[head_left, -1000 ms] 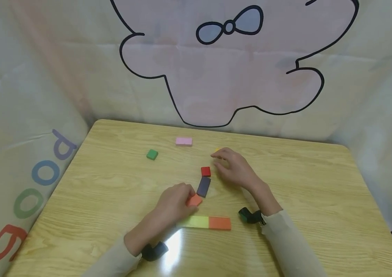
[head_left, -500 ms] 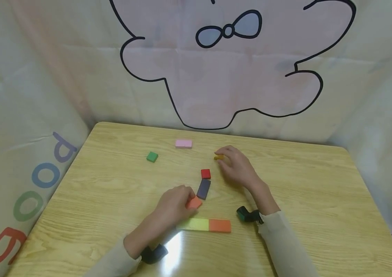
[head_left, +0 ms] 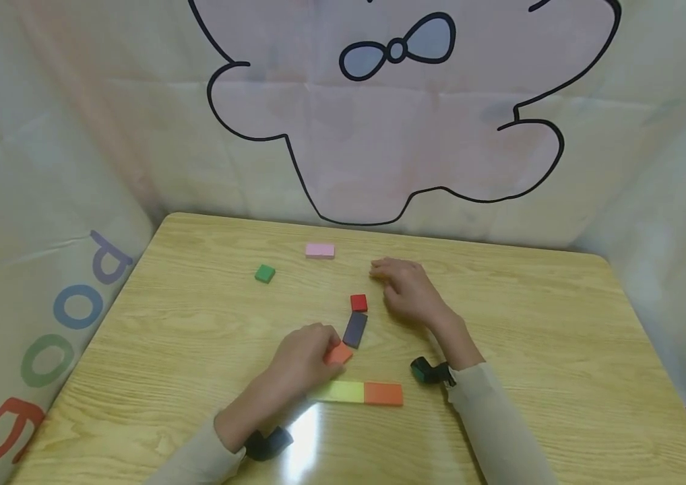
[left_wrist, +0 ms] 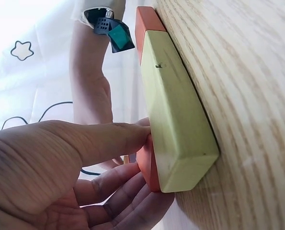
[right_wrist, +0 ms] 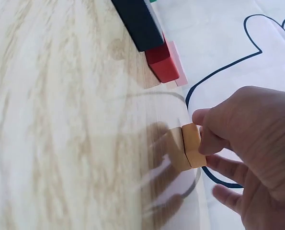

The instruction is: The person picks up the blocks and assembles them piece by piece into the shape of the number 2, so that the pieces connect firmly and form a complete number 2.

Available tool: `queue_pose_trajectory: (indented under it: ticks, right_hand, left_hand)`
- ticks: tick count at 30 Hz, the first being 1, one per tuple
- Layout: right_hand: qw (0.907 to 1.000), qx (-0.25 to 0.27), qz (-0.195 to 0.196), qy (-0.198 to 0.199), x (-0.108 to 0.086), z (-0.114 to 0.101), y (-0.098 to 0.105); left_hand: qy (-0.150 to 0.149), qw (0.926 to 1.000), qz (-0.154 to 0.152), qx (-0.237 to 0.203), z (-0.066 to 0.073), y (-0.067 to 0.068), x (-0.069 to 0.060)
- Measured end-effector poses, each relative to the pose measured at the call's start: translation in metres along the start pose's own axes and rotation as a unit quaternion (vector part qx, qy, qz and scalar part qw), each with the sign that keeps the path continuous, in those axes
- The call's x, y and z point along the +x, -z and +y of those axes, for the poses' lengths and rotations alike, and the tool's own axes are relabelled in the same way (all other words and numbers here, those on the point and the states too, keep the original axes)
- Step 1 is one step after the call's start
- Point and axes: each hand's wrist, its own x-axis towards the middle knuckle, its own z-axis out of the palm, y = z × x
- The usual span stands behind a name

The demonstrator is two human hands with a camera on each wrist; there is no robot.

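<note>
My left hand (head_left: 302, 357) pinches an orange block (head_left: 339, 353) between thumb and fingers, low on the table; the left wrist view shows this block partly hidden behind a yellow-green block (left_wrist: 178, 115). Farther back on the right, my right hand (head_left: 406, 288) has its thumb and a finger at a small yellow-orange block (right_wrist: 194, 146), which stands on the tabletop. In the head view that block is covered by the hand. A dark grey block (head_left: 355, 329) lies beside the orange one, its far end close to a red block (head_left: 358, 302).
An orange block (head_left: 383, 393) lies end to end with the yellow-green one at the front. Toward the back are a green block (head_left: 265, 273) and a pink block (head_left: 320, 251). A printed cloth stands behind the wooden table (head_left: 531, 323).
My right hand has reached the yellow-orange block and closed its fingers about it; the block showed between the fingers half a second ago. The left hand has stayed on its orange block.
</note>
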Motion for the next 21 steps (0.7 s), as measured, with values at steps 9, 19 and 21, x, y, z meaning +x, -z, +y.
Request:
queue_pose_trajectory:
  ticks: [9,19,21]
  right_hand:
    - [1.0,0.001,-0.001,-0.002,-0.0005,0.0034,0.0002]
    - [0.9993,-0.005,0.005,-0.037,0.0007,0.0053,-0.0008]
    - [0.9994,-0.005,0.007,-0.032,0.0014,0.0061,-0.0016]
  left_hand:
    - [0.008,1.0,0.001,0.0,-0.002,-0.0016,0.0018]
    - [0.011,0.9999,-0.001,0.001,-0.0024,-0.0026,0.0027]
    - [0.012,0.9999,-0.002,0.002,-0.002,-0.002,0.0025]
